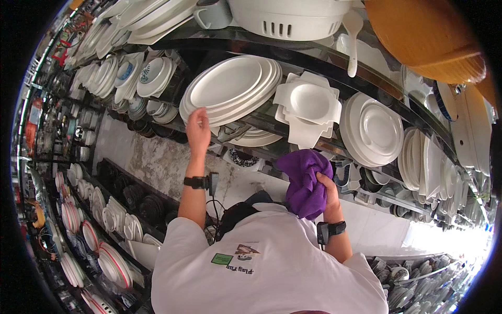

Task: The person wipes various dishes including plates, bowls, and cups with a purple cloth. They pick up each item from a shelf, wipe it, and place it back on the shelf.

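Observation:
My left hand (pixel 198 127) touches the near-left rim of a stack of large white oval platters (pixel 227 84) on the shelf in front of me; whether its fingertips grip the rim, I cannot tell. A bunched purple cloth (pixel 308 184) is held in my right hand (pixel 327 188), in front of the shelf edge. To the right of the platters stand stacked white square-cornered dishes (pixel 310 102) with round wells. Further right is a stack of round white plates (pixel 378 131).
Above, an upper shelf holds a white slotted basin (pixel 290 19), a grey mug (pixel 213 13), a white spoon (pixel 353 43) overhanging the edge and a large orange-brown vessel (pixel 427 35). Crowded racks of dishes (pixel 113 265) line the left side. More plates (pixel 417 163) stand at right.

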`<act>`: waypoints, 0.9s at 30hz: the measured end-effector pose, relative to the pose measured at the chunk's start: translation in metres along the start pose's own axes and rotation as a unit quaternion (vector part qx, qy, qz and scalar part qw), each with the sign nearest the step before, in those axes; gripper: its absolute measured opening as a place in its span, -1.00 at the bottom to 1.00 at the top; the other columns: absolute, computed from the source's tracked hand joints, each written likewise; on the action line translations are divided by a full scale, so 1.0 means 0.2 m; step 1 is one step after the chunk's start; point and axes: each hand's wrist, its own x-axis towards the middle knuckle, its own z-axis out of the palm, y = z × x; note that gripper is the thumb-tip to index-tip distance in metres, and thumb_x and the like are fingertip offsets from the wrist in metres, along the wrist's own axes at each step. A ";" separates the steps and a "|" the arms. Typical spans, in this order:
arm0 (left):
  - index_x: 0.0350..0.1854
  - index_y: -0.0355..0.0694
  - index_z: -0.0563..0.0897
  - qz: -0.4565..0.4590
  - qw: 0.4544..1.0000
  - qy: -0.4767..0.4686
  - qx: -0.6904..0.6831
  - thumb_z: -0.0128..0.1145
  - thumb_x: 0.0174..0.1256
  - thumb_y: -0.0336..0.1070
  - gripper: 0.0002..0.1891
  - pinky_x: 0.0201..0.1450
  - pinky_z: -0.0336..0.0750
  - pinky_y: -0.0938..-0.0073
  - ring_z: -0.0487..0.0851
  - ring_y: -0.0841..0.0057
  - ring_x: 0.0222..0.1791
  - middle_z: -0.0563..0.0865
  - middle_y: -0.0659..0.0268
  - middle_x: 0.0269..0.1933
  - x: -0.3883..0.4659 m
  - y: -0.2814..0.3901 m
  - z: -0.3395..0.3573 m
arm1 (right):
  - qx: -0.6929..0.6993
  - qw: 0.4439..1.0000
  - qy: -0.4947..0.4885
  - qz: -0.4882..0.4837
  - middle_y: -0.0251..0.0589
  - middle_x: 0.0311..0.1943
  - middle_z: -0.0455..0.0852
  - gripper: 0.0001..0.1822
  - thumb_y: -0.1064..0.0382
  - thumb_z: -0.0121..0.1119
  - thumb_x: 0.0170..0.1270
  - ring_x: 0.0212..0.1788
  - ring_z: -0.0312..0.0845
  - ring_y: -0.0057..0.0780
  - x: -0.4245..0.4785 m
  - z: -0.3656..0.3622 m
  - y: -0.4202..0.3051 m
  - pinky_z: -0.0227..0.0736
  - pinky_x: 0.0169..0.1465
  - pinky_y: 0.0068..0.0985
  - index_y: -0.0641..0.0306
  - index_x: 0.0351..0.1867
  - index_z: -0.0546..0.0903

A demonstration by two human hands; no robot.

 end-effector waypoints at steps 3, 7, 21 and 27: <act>0.17 -0.27 0.62 0.066 0.993 0.059 0.082 0.19 0.49 -0.35 -0.72 0.08 0.55 0.18 0.68 0.16 0.01 0.69 0.04 0.02 0.21 -0.25 -0.07 | -0.016 1.000 0.013 0.017 -0.08 0.12 0.75 -0.53 0.24 0.17 0.44 0.11 0.70 -0.24 -0.01 0.01 0.00 0.58 0.29 -0.29 0.38 0.32 0.52; 0.18 -0.28 0.57 0.081 0.972 0.033 0.219 0.24 0.42 -0.31 -0.66 0.16 0.50 0.02 0.62 -0.01 0.10 0.64 -0.01 0.07 0.40 -0.29 -0.07 | -0.066 0.998 0.007 -0.004 -0.10 0.12 0.75 -0.50 0.25 0.19 0.42 0.10 0.71 -0.25 0.00 0.00 -0.06 0.59 0.27 -0.30 0.36 0.34 0.52; 0.02 -0.27 0.61 0.098 0.904 -0.081 0.409 0.31 0.39 -0.07 -0.62 -0.04 0.68 0.06 0.71 0.03 0.02 0.69 0.05 -0.01 0.76 -0.31 0.03 | -0.049 0.995 0.059 -0.060 -0.06 0.11 0.74 -0.50 0.22 0.17 0.44 0.09 0.71 -0.26 0.02 0.13 0.15 0.60 0.26 -0.28 0.40 0.34 0.50; -0.10 -0.24 0.66 0.175 0.894 -0.057 0.408 0.31 0.39 -0.06 -0.68 -0.11 0.69 0.16 0.76 0.15 -0.04 0.75 0.13 -0.11 0.78 -0.34 0.04 | 0.019 0.992 0.091 -0.082 -0.07 0.06 0.76 -0.54 0.18 0.18 0.46 0.06 0.72 -0.22 0.08 0.28 0.38 0.62 0.23 -0.27 0.39 0.28 0.54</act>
